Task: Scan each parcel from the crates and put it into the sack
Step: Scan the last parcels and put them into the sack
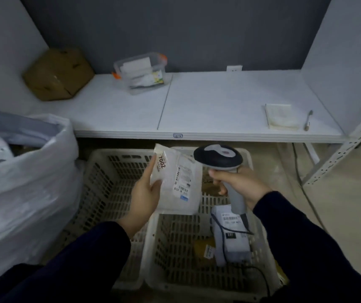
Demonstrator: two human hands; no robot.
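Observation:
My left hand (145, 189) holds a white flat parcel (178, 182) by its left edge, label side up, above the crates. My right hand (238, 182) grips the handle of a grey and black barcode scanner (218, 157), whose head sits just right of the parcel. Below them stand white plastic crates (118, 171). The nearer crate (175, 276) holds a grey labelled parcel (229, 237) and a small brown parcel (204, 251). The white sack (22, 186) stands open at the left with parcels inside.
A white shelf (208, 106) runs across the back, carrying a brown cardboard box (58, 74), a clear lidded container (142, 72), a notepad (281, 115) and a pen (308, 120). A perforated metal upright (345, 149) stands at the right. The scanner cable (260, 274) trails across the near crate.

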